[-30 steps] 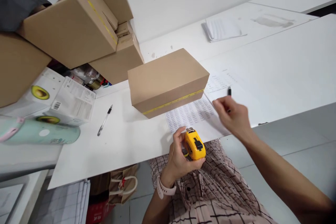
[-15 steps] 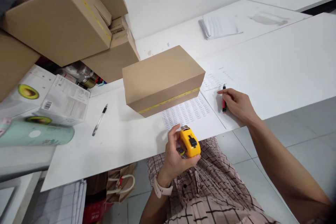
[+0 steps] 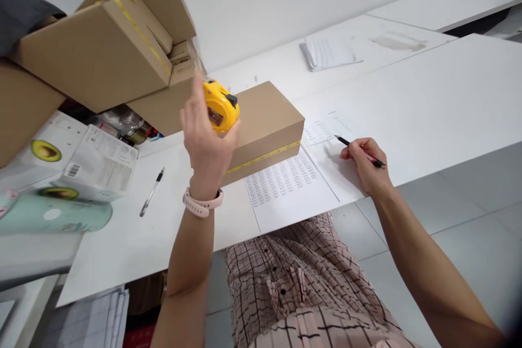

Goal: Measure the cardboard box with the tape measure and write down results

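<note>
My left hand (image 3: 206,138) is closed around a yellow tape measure (image 3: 221,104), raised in front of the left end of a brown cardboard box (image 3: 267,111). Yellow tape runs along the box's near side. Between the fingers of my right hand (image 3: 369,163) is a black and red pen (image 3: 345,141), its tip pointing up and left over a sheet with rows of writing (image 3: 326,129). Beside that sheet, partly under the box, lies a printed list (image 3: 281,182). The box hides some of the list.
A clear pen with a black cap (image 3: 152,191) lies on the white table (image 3: 408,98). At left are avocado-printed cartons (image 3: 104,160), a mint-green bottle (image 3: 61,212) and stacked cardboard boxes (image 3: 98,54). A paper stack (image 3: 330,53) is at the back. A dark sleeve (image 3: 26,8) shows top left.
My left hand has lifted the tape measure up and left, from the table's front edge to the box. The pen in my right hand has turned from upright to a slanting writing grip.
</note>
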### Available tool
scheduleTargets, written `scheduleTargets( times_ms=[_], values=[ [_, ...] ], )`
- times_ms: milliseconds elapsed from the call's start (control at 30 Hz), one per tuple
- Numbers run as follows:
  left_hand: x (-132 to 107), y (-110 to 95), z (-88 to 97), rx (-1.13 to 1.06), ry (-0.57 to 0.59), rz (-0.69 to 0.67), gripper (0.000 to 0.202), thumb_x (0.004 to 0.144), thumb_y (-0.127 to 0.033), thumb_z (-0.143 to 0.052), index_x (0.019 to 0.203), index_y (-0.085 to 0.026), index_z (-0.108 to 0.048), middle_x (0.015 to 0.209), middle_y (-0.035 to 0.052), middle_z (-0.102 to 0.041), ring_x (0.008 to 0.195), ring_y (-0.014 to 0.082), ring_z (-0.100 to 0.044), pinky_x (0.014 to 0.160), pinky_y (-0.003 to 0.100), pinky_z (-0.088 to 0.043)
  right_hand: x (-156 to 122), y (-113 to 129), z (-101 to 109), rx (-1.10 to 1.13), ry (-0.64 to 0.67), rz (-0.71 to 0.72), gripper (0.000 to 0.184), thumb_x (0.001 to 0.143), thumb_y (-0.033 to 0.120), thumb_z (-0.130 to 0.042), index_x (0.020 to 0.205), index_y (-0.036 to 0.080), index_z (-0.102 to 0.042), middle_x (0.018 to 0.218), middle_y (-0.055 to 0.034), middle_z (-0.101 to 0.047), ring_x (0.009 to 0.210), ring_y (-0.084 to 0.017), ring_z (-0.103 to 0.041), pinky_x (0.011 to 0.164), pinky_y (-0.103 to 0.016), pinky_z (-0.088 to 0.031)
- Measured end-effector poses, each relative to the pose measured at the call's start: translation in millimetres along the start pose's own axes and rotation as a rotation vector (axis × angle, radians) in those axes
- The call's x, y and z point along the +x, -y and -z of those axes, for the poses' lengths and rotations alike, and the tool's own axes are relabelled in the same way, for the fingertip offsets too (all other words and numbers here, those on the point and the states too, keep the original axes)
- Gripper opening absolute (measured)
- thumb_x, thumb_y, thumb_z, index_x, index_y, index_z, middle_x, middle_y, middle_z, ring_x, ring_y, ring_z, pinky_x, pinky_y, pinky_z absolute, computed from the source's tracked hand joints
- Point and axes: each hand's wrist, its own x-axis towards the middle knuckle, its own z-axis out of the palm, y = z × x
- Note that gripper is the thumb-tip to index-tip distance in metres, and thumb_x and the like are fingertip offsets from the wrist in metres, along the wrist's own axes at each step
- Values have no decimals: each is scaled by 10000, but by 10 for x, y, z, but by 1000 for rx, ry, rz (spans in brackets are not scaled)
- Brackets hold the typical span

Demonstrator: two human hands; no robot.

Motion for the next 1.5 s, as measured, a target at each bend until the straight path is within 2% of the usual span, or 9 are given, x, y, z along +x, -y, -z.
scheduleTargets(
  times_ms=[67,133,233,333,400,467,600,867,1500],
  values=[
    [49,91,-138,99,121,6,750,874,-242,-665,1555,-157,-363,1386,164,-611,1260,342,-562,1116,544,-447,2,5,12,23,0,-1,333,922,578,-657,842,257,-626,726,2,-691,741,-165,-672,822,-365,-553],
    [43,166,-250,136,179,18,698,892,-288,-649,1534,-157,-408,1381,169,-622,1259,344,-564,1104,538,-448,10,21,14,96,39,-10,389,941,646,-582,977,266,-660,797,-22,-727,824,-195,-702,858,-392,-559],
    [-140,121,-352,161,60,-14,652,926,-367,-608,1514,-143,-441,1501,195,-536,1398,368,-469,1168,567,-373,17,52,6,155,102,-11,482,935,660,-577,1208,272,-662,1072,-78,-764,1067,-238,-705,940,-422,-550],
    [-629,-194,-442,55,-59,-187,536,982,-340,-532,1459,-98,-496,1472,194,-568,1431,327,-462,1210,543,-346,-49,100,-9,42,89,-63,354,858,544,-745,1070,262,-721,1008,-54,-753,972,-220,-700,832,-356,-551],
    [-1074,-481,-534,-94,64,-299,425,1007,-275,-508,1384,-84,-551,1315,150,-681,1346,254,-554,1167,439,-440,-160,151,-39,-74,84,-125,282,821,507,-792,865,242,-706,781,-11,-680,729,-169,-632,634,-296,-491],
    [-1494,-738,-645,-144,251,-313,394,1028,-285,-496,1335,-54,-580,1287,136,-703,1289,224,-597,1168,385,-456,-304,211,-97,-145,115,-149,319,827,520,-778,773,232,-649,649,22,-571,577,-129,-504,508,-269,-376],
    [-1944,-1002,-817,-48,521,-343,561,986,-426,-588,1384,-33,-555,1451,173,-605,1379,297,-530,1210,434,-406,-528,287,-245,-125,245,-116,324,821,504,-782,828,238,-597,636,24,-593,568,-137,-518,526,-274,-391],
    [-1924,-1067,-874,137,584,-368,492,1033,-307,-480,1465,-76,-520,1495,139,-578,1351,279,-527,1183,444,-402,-568,227,-342,-287,236,-39,353,825,398,-748,668,241,-473,556,61,-430,487,-107,-403,469,-268,-333],
    [-1923,-1079,-851,159,620,-361,484,1048,-321,-447,1484,-123,-514,1508,102,-573,1359,260,-503,1196,430,-382,-588,199,-339,-346,210,-28,326,820,365,-730,651,240,-480,578,43,-470,508,-121,-434,481,-279,-353]
  ],
)
